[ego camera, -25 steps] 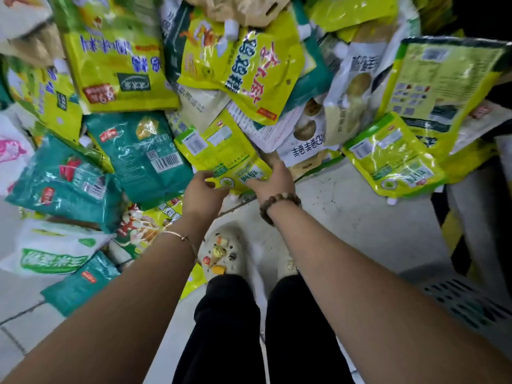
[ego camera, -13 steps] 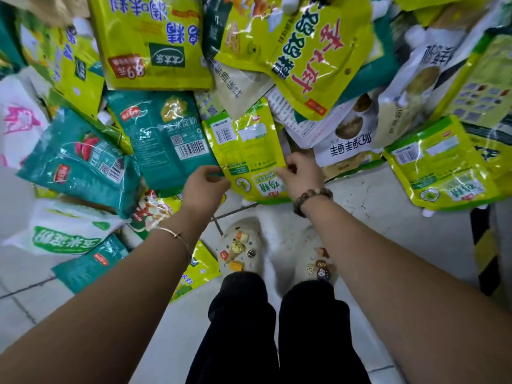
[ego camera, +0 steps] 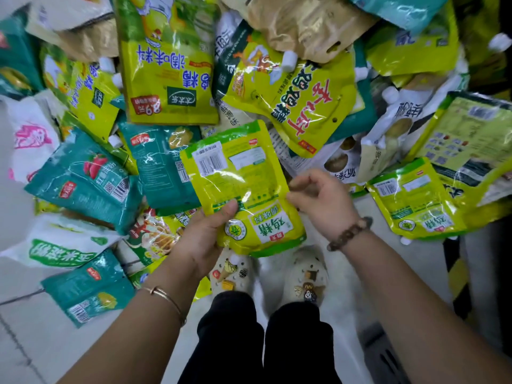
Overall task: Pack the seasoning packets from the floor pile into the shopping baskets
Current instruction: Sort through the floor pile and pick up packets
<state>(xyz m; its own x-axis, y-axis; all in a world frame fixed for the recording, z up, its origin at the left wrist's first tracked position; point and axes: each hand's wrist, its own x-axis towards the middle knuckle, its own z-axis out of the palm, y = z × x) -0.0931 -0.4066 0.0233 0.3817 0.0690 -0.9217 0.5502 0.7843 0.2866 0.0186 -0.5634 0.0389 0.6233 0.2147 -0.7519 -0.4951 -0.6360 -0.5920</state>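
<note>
Head view: my left hand pinches a yellow packet at centre by its lower corner, thumb on top. The packet is held over the near edge of the pile, which spreads from 9 to 3 o'clock. My right hand, fingers loosely curled, is at the packet's 3 o'clock edge; I cannot tell if it grips. Held by one corner, the slick pouch could slip. No basket shows clearly; a blurred grey shape at 5 o'clock might be one. My left fingers are hidden beneath the packet.
</note>
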